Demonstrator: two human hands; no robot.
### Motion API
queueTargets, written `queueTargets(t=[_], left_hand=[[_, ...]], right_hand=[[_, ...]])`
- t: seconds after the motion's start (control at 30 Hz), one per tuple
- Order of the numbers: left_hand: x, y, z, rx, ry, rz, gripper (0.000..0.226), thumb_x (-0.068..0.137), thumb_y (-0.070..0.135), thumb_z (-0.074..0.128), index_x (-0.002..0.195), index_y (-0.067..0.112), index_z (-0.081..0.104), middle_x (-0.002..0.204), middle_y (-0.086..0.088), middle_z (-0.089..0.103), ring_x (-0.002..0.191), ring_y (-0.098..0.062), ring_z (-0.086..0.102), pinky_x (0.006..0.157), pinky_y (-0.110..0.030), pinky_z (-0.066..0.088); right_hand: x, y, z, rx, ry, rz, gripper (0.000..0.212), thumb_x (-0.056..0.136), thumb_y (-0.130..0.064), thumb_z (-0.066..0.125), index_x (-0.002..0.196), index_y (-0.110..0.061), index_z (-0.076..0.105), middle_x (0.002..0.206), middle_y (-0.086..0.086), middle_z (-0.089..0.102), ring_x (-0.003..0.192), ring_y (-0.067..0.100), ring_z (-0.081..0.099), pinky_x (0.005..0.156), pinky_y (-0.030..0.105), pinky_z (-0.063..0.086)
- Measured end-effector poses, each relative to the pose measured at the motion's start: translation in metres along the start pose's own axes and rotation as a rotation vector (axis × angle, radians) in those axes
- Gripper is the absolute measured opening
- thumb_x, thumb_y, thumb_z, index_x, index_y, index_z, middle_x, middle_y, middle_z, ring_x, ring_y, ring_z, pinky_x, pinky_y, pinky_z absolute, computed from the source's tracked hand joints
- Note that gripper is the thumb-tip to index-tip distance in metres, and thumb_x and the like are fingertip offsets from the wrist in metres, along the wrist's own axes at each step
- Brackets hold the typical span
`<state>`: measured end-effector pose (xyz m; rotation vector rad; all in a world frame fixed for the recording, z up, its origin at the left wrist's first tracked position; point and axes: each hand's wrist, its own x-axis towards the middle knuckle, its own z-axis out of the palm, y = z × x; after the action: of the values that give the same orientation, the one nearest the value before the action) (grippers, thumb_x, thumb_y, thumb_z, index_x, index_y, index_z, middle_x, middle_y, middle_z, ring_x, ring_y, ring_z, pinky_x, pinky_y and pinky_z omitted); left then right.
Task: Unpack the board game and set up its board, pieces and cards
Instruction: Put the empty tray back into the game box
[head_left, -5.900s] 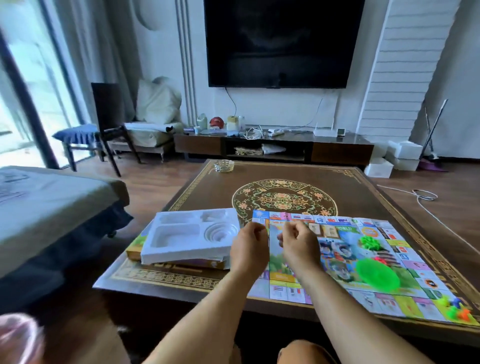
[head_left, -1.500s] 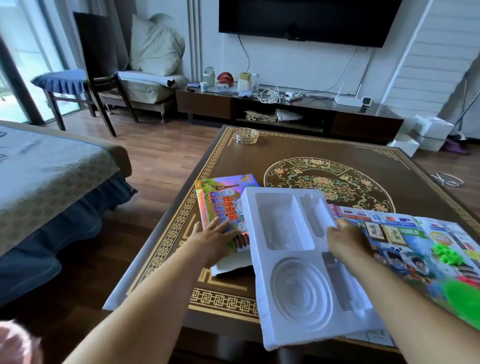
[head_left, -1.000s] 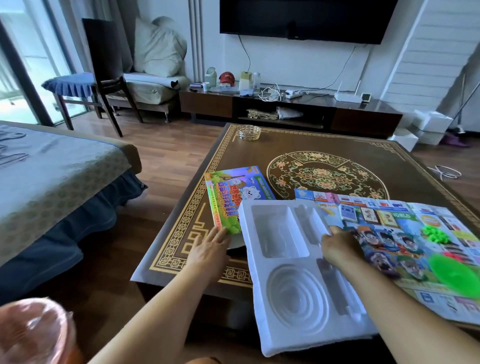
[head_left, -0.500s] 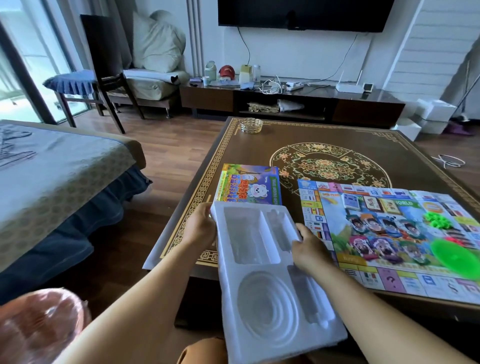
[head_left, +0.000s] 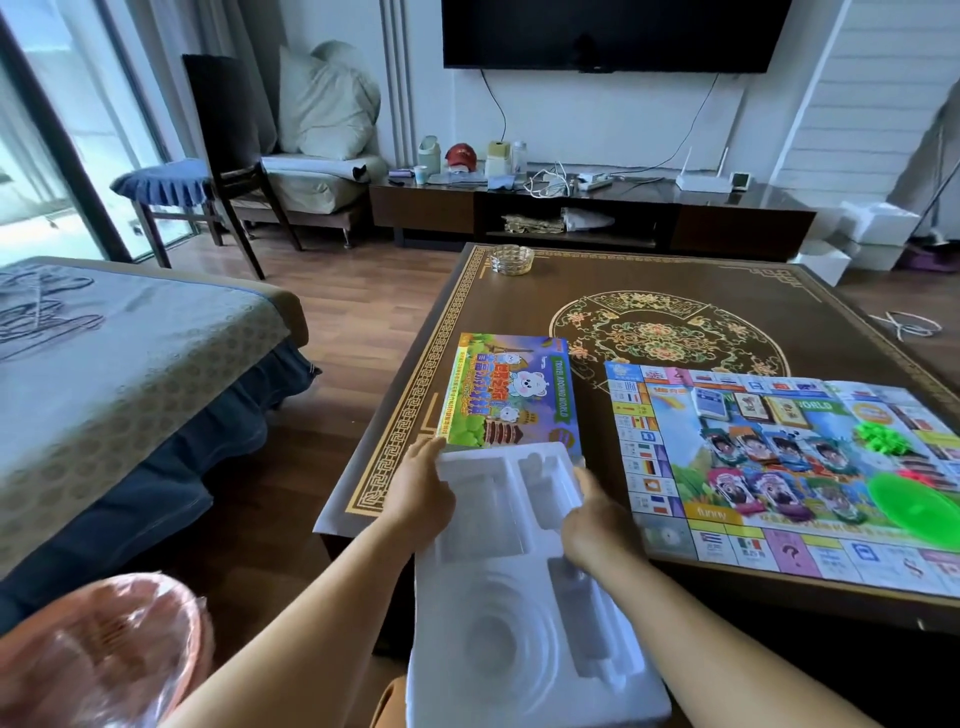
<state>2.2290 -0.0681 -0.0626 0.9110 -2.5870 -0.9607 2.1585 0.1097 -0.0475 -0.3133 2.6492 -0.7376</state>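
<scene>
A white moulded plastic tray insert (head_left: 519, 597) is tilted over the table's near edge, its compartments bare. My left hand (head_left: 421, 493) grips its left rim and my right hand (head_left: 597, 525) grips its right rim. Behind it the colourful game box (head_left: 511, 395) lies flat on the brown table (head_left: 675, 291). The unfolded game board (head_left: 779, 467) lies to the right, with card stacks (head_left: 748, 408), character cards, a spiky green piece (head_left: 880, 436) and a green disc (head_left: 914, 506) on it.
A glass ashtray (head_left: 511, 259) stands at the table's far left corner. A bed (head_left: 104, 364) lies to the left, a pink bin (head_left: 98, 660) at lower left. A chair (head_left: 223, 156) and a TV cabinet (head_left: 597, 208) stand beyond the table.
I lifted the white tray off the box and drew it toward me, off the table's near edge. My left hand moved from the box to the tray's left rim.
</scene>
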Motion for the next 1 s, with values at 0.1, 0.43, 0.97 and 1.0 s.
queueTargets(t=[0.1, 0.43, 0.97, 1.0], left_hand=[[-0.008, -0.004, 0.001, -0.005, 0.029, 0.003, 0.059, 0.079, -0.009, 0.042, 0.135, 0.009, 0.05, 0.149, -0.006, 0.037, 0.138, -0.018, 0.033, 0.11, -0.02, 0.02], [-0.002, 0.012, 0.009, -0.135, 0.131, -0.002, 0.042, 0.08, 0.0, 0.059, 0.119, 0.016, 0.059, 0.131, -0.003, 0.047, 0.12, -0.017, 0.046, 0.093, -0.013, 0.027], [0.033, 0.003, 0.027, -0.18, 0.081, -0.109, 0.026, 0.086, 0.013, 0.054, 0.111, 0.017, 0.06, 0.113, -0.005, 0.064, 0.106, -0.023, 0.059, 0.091, -0.031, 0.045], [0.032, 0.0, 0.03, -0.179, 0.081, -0.112, 0.025, 0.087, 0.013, 0.053, 0.11, 0.017, 0.061, 0.112, -0.005, 0.064, 0.105, -0.024, 0.059, 0.089, -0.03, 0.045]], right_hand=[[-0.008, 0.002, 0.002, 0.046, -0.012, -0.004, 0.061, 0.091, -0.009, 0.037, 0.145, -0.034, 0.025, 0.133, 0.009, 0.054, 0.114, 0.031, 0.055, 0.087, 0.033, 0.046], [0.001, 0.018, -0.003, 0.144, -0.024, 0.031, 0.047, 0.091, -0.006, 0.037, 0.131, -0.032, 0.04, 0.109, 0.001, 0.056, 0.098, 0.026, 0.057, 0.078, 0.035, 0.051], [0.021, 0.017, -0.012, 0.128, -0.044, 0.047, 0.046, 0.09, -0.005, 0.041, 0.13, -0.028, 0.043, 0.095, -0.002, 0.052, 0.083, 0.021, 0.051, 0.069, 0.029, 0.044], [0.02, 0.02, -0.013, 0.109, -0.038, 0.042, 0.046, 0.09, -0.006, 0.041, 0.13, -0.029, 0.043, 0.093, -0.002, 0.051, 0.081, 0.021, 0.051, 0.066, 0.028, 0.043]])
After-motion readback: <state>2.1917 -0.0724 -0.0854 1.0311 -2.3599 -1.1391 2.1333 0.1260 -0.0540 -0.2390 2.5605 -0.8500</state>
